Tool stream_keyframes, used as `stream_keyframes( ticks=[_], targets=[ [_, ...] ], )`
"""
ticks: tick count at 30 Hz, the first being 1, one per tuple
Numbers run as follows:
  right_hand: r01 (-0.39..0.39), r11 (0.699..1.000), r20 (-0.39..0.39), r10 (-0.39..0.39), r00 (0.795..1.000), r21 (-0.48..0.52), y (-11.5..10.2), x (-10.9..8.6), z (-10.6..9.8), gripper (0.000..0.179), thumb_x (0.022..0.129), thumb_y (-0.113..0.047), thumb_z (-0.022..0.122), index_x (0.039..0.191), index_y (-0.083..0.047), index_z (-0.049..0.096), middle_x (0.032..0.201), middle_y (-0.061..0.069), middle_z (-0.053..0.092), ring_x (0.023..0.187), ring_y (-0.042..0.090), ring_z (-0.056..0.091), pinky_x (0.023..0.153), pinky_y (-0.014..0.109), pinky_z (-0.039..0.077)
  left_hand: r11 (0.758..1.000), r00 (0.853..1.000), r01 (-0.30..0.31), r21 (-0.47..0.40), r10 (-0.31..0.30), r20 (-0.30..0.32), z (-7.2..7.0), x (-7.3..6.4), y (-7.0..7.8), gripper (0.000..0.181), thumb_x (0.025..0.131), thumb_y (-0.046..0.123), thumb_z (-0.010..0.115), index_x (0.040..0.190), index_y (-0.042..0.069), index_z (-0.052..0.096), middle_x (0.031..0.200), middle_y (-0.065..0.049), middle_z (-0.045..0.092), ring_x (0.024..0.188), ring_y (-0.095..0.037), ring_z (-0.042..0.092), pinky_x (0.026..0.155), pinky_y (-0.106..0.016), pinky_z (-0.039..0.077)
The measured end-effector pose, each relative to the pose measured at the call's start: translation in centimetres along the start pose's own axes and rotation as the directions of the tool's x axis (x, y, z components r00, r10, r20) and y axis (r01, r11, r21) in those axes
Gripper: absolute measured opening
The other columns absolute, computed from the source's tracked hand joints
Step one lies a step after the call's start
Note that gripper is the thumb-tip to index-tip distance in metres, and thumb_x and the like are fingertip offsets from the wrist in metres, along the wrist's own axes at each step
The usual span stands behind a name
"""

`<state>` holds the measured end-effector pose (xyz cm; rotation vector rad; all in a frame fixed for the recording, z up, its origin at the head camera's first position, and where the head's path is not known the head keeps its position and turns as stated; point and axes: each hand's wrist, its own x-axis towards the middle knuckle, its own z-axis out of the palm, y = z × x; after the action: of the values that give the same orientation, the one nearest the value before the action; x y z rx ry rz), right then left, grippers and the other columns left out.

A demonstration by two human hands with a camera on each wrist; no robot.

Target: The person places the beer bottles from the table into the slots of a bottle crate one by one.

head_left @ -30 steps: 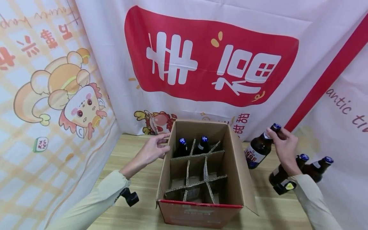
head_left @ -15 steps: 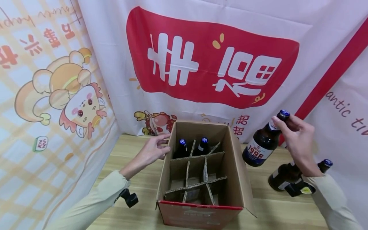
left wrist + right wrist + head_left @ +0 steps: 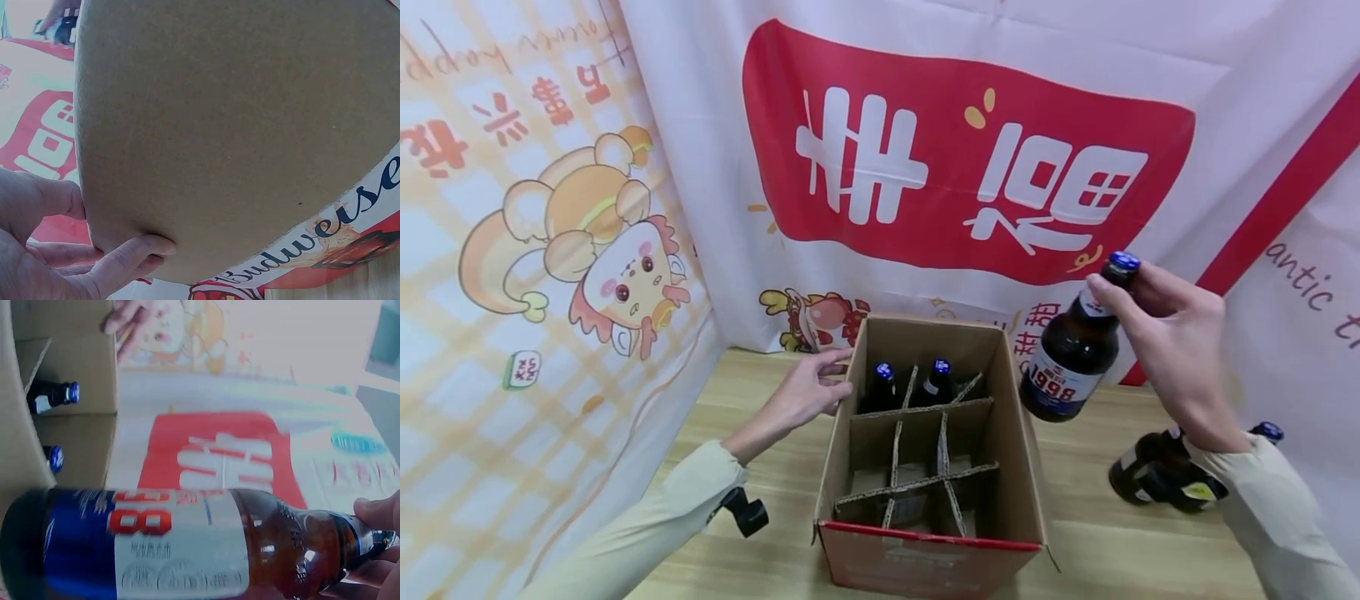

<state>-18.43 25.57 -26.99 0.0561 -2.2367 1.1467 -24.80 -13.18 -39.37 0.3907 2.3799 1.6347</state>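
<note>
My right hand (image 3: 1180,342) grips a brown beer bottle (image 3: 1071,358) by its neck, just under the blue cap. The bottle hangs tilted beside the right wall of an open cardboard box (image 3: 925,571), its base close to the rim. In the right wrist view the bottle's white and blue label (image 3: 181,550) faces the camera. At the box's far left edge, my left hand (image 3: 805,387) holds the cardboard, with fingers on both sides of the flap (image 3: 237,125) in the left wrist view. Two capped bottles, one (image 3: 882,387) left and one (image 3: 934,385) right, stand in the box's back row.
Cardboard dividers (image 3: 917,483) split the box into compartments. More brown bottles (image 3: 1150,458) stand on the wooden table (image 3: 1097,533) to the right, partly hidden by my right wrist. A printed cloth (image 3: 970,50) hangs behind the box, and another (image 3: 565,350) on the left.
My right hand has lifted the beer bottle off the table and carried it up and left toward the box's right wall. The left hand keeps its place on the box.
</note>
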Motion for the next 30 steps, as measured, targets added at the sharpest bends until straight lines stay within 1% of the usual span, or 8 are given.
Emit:
stream_keyframes(
  ticks=[3,6,9,15,19,23,27,30],
  targets=[
    [0.062,0.998,0.01,-0.063,0.998,0.015,-1.6,-0.2,1.0,0.042,0.097,-0.025,0.076,0.138,-0.027,0.07,0.125,-0.002,0.077,0.098,0.001,0.072,0.089,0.008,0.055,1.0,1.0,-0.003,-0.001,0.003,-0.004,0.0,0.2,-0.1,0.064,0.093,0.001,0.066,0.154,-0.001,0.047,0.148,-0.035,0.052,0.118,-0.045,0.068,0.076,-0.035,0.068],
    [0.112,0.993,-0.019,-0.111,0.994,0.038,-2.5,-0.4,1.6,0.04,0.096,-0.02,0.077,0.135,-0.024,0.073,0.12,-0.002,0.078,0.097,0.003,0.073,0.089,0.01,0.056,1.0,1.0,0.004,0.004,-0.004,0.003,0.1,0.2,-0.2,0.064,0.093,0.002,0.067,0.154,-0.001,0.047,0.147,-0.035,0.053,0.117,-0.044,0.068,0.076,-0.035,0.068],
    [0.104,0.992,-0.017,-0.103,0.994,0.064,-3.1,-0.4,2.0,0.04,0.096,-0.022,0.077,0.135,-0.024,0.072,0.121,-0.004,0.078,0.1,0.003,0.074,0.09,0.011,0.057,1.0,1.0,0.014,0.008,-0.014,0.002,0.0,0.1,-0.1,0.064,0.093,0.002,0.066,0.155,0.0,0.047,0.148,-0.034,0.053,0.118,-0.044,0.068,0.076,-0.034,0.068],
    [0.09,0.992,0.063,-0.096,0.993,0.087,-3.8,0.0,3.2,0.042,0.096,-0.028,0.077,0.137,-0.023,0.071,0.125,-0.001,0.077,0.106,0.006,0.074,0.094,0.016,0.058,1.0,1.0,0.029,-0.006,-0.029,-0.002,-0.1,0.1,0.1,0.065,0.093,0.002,0.066,0.155,0.003,0.047,0.15,-0.03,0.053,0.121,-0.043,0.067,0.076,-0.034,0.068],
    [0.117,0.987,0.076,-0.126,0.989,0.11,-4.1,0.1,4.0,0.039,0.095,-0.023,0.078,0.134,-0.016,0.073,0.119,-0.002,0.079,0.102,0.003,0.074,0.092,0.014,0.058,1.0,1.0,0.021,-0.007,-0.021,0.0,0.0,0.2,0.0,0.064,0.094,0.001,0.066,0.155,0.002,0.047,0.148,-0.032,0.054,0.117,-0.043,0.069,0.076,-0.034,0.068],
    [0.142,0.98,0.091,-0.156,0.984,0.141,-4.3,-0.1,5.0,0.035,0.095,-0.02,0.078,0.129,-0.012,0.075,0.11,-0.003,0.08,0.095,0.005,0.075,0.087,0.014,0.06,1.0,1.0,0.008,-0.01,-0.008,0.001,0.2,0.3,-0.1,0.065,0.093,0.002,0.067,0.154,0.001,0.047,0.148,-0.033,0.053,0.116,-0.043,0.069,0.075,-0.034,0.068],
    [0.163,0.972,0.16,-0.19,0.969,0.168,-4.3,-0.6,6.5,0.031,0.096,-0.018,0.077,0.126,-0.009,0.075,0.107,0.006,0.08,0.09,0.008,0.075,0.084,0.015,0.061,1.0,1.0,0.011,-0.009,-0.012,-0.003,0.1,0.2,0.0,0.065,0.093,0.001,0.067,0.154,0.001,0.047,0.148,-0.033,0.054,0.116,-0.043,0.069,0.074,-0.034,0.068],
    [0.171,0.968,0.243,-0.213,0.946,0.183,-4.3,-0.9,7.9,0.03,0.097,-0.017,0.076,0.125,-0.007,0.074,0.105,0.01,0.08,0.086,0.01,0.074,0.082,0.016,0.062,1.0,1.0,0.006,-0.008,-0.006,-0.008,0.0,0.2,0.1,0.064,0.093,0.001,0.067,0.154,0.0,0.047,0.147,-0.034,0.053,0.117,-0.044,0.069,0.074,-0.034,0.068]
  ],
)
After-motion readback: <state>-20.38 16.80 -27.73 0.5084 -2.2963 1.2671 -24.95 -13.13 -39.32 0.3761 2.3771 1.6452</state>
